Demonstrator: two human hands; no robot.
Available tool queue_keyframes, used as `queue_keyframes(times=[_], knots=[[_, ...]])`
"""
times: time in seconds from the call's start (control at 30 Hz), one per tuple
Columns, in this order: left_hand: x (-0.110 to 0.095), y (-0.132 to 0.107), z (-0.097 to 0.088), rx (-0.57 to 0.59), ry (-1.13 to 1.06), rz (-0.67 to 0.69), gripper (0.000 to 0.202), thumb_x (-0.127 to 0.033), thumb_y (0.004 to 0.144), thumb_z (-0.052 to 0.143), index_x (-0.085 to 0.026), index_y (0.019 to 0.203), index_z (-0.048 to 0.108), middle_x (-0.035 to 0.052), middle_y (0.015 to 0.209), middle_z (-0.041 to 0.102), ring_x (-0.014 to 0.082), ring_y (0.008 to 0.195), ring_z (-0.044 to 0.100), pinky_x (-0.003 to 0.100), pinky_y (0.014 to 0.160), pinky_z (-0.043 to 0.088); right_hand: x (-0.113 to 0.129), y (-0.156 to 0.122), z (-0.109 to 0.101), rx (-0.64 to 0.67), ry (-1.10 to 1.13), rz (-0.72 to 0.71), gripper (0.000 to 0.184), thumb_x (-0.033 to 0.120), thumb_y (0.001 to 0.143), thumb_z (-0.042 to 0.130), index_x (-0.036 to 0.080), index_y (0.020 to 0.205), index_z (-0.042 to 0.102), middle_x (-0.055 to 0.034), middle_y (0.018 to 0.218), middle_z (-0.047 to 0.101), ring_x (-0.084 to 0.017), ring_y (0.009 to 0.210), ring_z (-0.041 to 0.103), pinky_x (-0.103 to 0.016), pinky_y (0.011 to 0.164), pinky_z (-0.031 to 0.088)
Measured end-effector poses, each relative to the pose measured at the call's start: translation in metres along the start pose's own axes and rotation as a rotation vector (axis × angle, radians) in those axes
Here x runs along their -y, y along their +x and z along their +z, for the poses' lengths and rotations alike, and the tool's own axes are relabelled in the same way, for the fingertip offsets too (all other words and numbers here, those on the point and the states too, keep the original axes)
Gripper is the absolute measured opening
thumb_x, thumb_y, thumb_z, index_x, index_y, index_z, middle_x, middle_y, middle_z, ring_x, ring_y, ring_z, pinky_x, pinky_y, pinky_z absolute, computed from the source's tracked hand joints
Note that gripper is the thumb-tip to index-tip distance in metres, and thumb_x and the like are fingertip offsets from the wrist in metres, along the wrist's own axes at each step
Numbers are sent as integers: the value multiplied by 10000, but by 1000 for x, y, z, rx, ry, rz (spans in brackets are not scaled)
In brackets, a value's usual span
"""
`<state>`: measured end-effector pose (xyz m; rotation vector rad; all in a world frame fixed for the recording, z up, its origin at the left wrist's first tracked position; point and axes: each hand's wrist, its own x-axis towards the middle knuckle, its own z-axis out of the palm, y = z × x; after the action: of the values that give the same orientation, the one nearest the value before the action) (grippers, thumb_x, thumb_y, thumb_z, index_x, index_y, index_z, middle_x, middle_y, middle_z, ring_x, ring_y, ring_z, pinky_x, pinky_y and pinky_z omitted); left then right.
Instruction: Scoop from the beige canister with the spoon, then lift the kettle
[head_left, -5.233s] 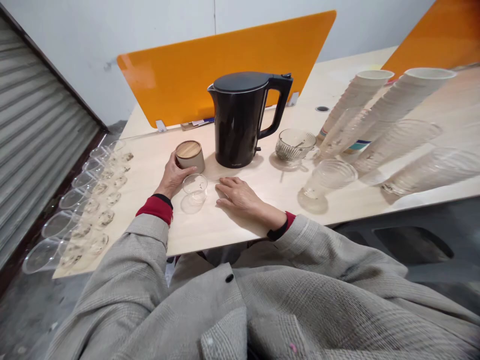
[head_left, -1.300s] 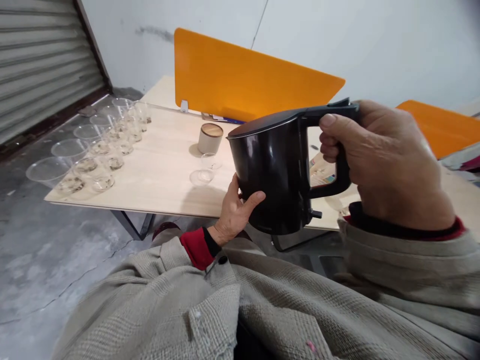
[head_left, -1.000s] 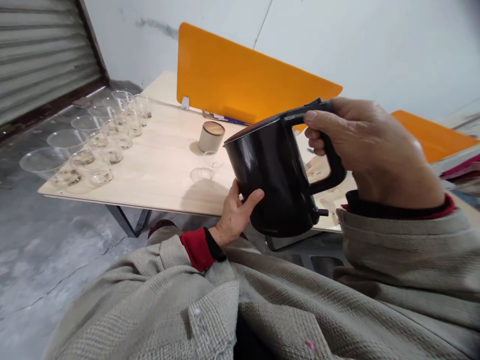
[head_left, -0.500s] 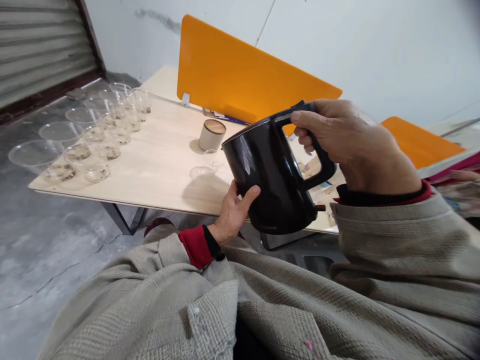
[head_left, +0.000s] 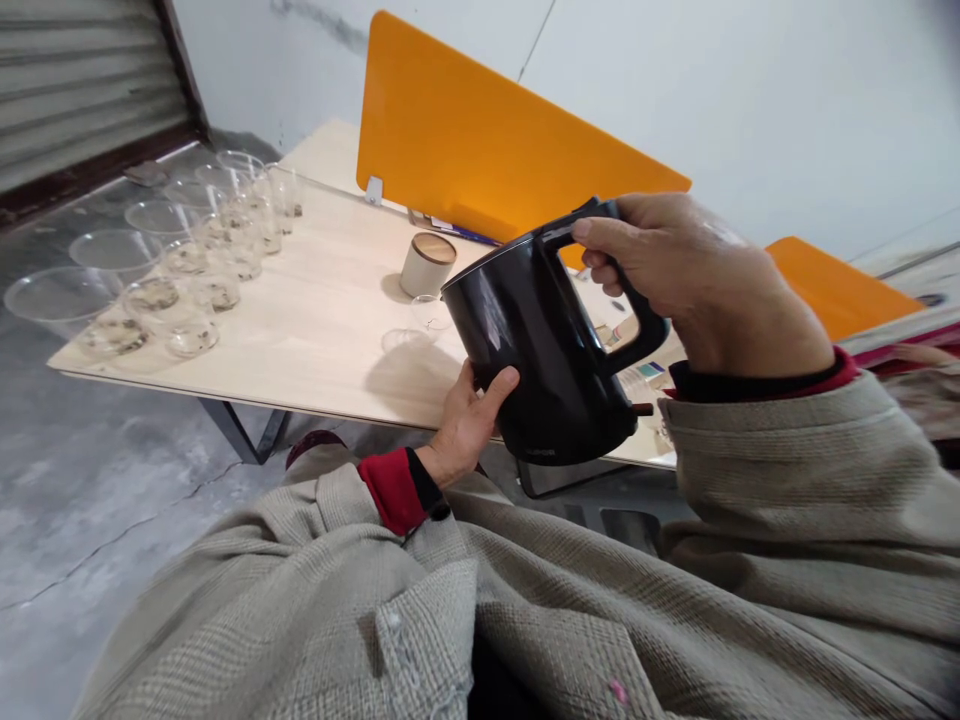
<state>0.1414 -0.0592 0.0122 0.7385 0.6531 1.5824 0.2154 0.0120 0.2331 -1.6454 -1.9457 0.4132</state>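
A black electric kettle (head_left: 540, 350) is held up off the table, tilted with its spout toward the left. My right hand (head_left: 675, 275) is wrapped round its handle, thumb on the lid end. My left hand (head_left: 469, 420) cups the kettle's lower side from below, fingers pressed against it. Beyond the spout on the light wooden table (head_left: 322, 320) stand a small clear cup (head_left: 431, 312) and a beige canister with a wooden lid (head_left: 426, 264).
Several clear plastic cups with dark bits in them (head_left: 172, 270) line the table's left end. An orange divider panel (head_left: 487, 150) stands behind. A second orange panel (head_left: 840, 280) is at the right. Grey concrete floor (head_left: 90, 480) lies left of the table.
The kettle was standing on the table 5 seconds ago; now both hands hold it in the air. Over the last second it has tilted further, spout down to the left.
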Motion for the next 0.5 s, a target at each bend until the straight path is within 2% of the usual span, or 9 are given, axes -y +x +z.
queue_keyframes(times=[0.27, 0.5], knots=[[3, 0, -1, -21, -4, -13, 629, -655, 891, 812, -218, 1326, 688, 121, 1468, 714, 326, 1422, 610, 515, 1277, 435, -9, 13, 5, 27, 54, -49, 488, 56, 1015, 608, 210, 561, 520, 59, 460, 462, -63, 412, 386, -273, 434, 259], [4, 0, 0, -34, -47, -29, 647, -650, 870, 832, -198, 1312, 693, 131, 1450, 721, 323, 1401, 620, 511, 1265, 444, -1, 11, 9, 34, 24, -22, 506, 37, 1018, 602, 207, 553, 499, 65, 456, 439, -60, 417, 371, -263, 443, 265]])
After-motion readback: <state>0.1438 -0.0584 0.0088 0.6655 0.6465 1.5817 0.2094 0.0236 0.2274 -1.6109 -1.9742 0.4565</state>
